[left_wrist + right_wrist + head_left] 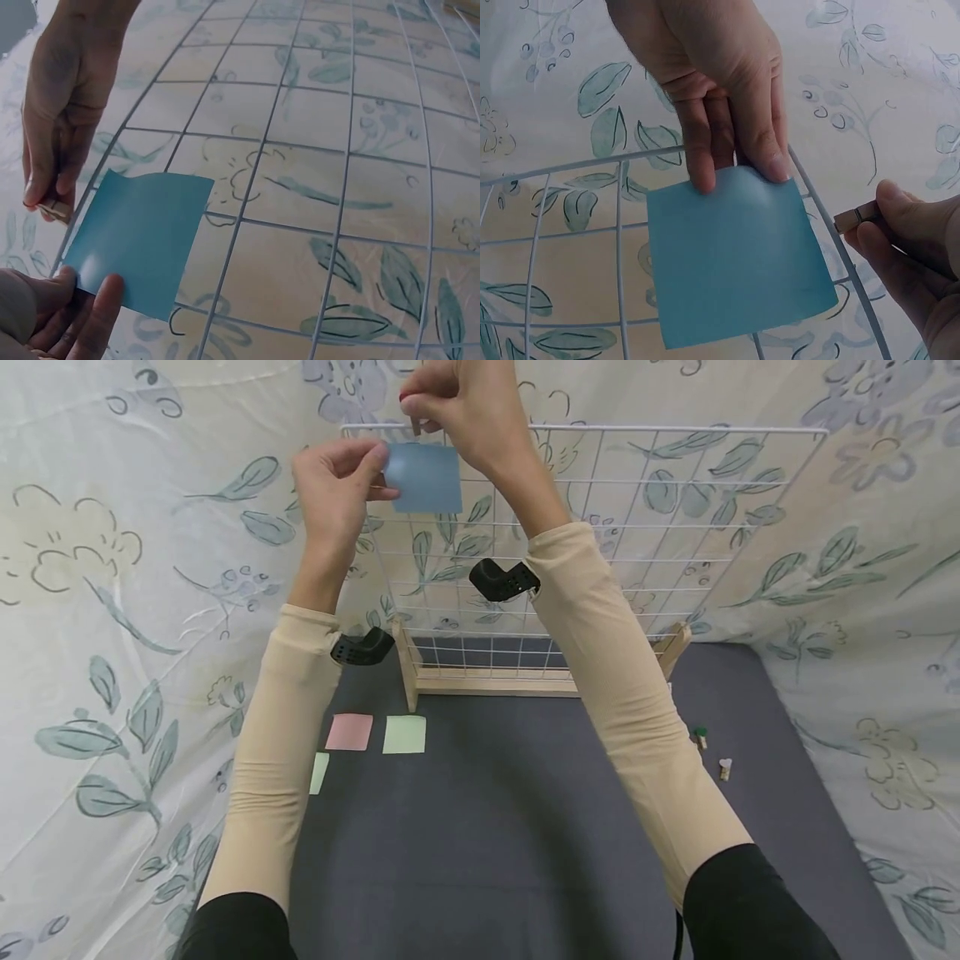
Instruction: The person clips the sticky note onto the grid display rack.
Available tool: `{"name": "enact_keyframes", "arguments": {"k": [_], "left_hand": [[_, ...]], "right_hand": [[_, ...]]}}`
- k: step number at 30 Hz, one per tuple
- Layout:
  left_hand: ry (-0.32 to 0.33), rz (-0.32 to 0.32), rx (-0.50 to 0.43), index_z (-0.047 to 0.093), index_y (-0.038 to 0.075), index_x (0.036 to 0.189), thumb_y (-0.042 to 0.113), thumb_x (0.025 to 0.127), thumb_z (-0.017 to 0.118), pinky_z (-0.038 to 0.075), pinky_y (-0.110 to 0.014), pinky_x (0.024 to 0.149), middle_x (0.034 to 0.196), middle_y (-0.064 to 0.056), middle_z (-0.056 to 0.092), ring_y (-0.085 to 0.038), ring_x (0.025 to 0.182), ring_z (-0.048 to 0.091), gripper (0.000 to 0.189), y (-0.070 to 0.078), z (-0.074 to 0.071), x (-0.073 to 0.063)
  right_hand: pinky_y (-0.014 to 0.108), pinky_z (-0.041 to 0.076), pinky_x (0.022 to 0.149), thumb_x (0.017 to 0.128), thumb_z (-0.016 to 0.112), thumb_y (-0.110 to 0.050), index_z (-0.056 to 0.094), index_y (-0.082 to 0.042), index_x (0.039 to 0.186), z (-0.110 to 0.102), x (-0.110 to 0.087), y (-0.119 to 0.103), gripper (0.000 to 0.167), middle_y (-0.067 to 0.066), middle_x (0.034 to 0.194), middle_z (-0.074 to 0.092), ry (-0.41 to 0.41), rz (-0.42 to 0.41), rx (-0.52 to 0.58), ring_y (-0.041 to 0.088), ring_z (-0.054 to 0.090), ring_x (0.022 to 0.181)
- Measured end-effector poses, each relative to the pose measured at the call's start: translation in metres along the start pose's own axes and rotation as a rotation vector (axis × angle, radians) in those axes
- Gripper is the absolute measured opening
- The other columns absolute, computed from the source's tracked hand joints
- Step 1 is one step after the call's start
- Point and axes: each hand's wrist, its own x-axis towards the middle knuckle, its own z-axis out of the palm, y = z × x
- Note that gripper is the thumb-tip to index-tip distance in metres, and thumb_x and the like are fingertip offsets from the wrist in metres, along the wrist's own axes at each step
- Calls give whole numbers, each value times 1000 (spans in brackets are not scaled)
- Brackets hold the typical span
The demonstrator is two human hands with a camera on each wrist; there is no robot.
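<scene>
A blue square of paper [424,478] lies against the upper left of a white wire grid [600,482]. My left hand [339,485] pinches its left edge between thumb and fingers. Just above the grid's top bar, my right hand [468,406] pinches a small wooden clothespin [857,217]. In the right wrist view the clothespin's tip is right at the top wire, beside the paper; whether it touches the wire I cannot tell. The left wrist view shows the paper [142,240] in front of the wires, with the clothespin [55,209] near its top edge.
The grid stands in a wooden base [495,683] on a dark grey surface [480,827]. Pink paper [349,732] and green paper [404,734] lie at left, with another green piece [318,773] partly behind my sleeve. Small clothespins [725,768] lie at right. Floral cloth [135,693] hangs around.
</scene>
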Motion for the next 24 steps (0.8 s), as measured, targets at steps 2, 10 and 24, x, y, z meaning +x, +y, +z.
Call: {"name": "enact_keyframes", "arguments": {"k": [2, 10, 24], "left_hand": [[-1, 3, -2, 73, -8, 99, 6, 89, 71, 63, -28, 67, 97, -17, 73, -19, 73, 71, 17, -1, 0, 0], [9, -2, -22, 73, -7, 99, 5, 90, 70, 63, -28, 67, 98, -18, 72, -19, 72, 72, 16, -2, 0, 2], [13, 11, 5, 73, -6, 101, 8, 90, 70, 63, -28, 69, 100, -16, 72, -18, 72, 71, 18, -4, 3, 3]], "right_hand": [[11, 53, 84, 96, 62, -14, 74, -1, 107, 1, 0, -1, 21, 10, 103, 73, -5, 10, -7, 12, 65, 86], [10, 53, 83, 96, 62, -14, 74, -2, 108, 1, 2, -2, 21, 9, 105, 73, -7, 27, -14, 12, 67, 89], [13, 54, 83, 95, 63, -16, 75, -4, 107, 6, 4, 1, 20, 9, 106, 73, -2, 84, -40, 14, 66, 86]]}}
